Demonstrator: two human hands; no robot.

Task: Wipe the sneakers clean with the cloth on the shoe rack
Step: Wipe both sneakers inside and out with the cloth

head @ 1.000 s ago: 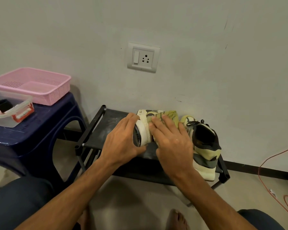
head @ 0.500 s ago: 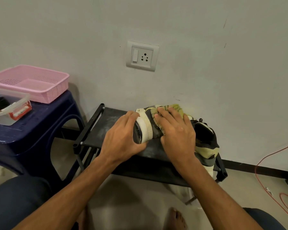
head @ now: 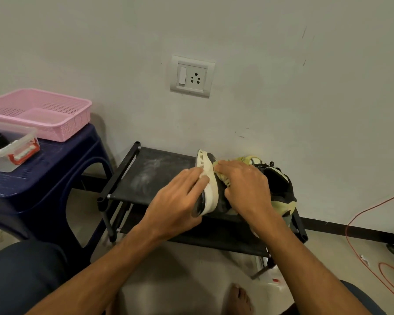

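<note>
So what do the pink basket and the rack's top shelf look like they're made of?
Pink basket: moulded plastic by the look, matte, with a fine perforated lattice in its walls and floor. Shoe rack: its top shelf seems to be black fabric stretched between dark tube rails, smeared with pale dust; metal or plastic tubes, I cannot tell.

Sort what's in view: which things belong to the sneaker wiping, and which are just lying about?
In the job:
- tipped sneaker, steadied by left hand
- cloth under right hand
- second sneaker
- shoe rack

Lying about:
- pink basket
- clear container
- blue stool
- red cable
</note>
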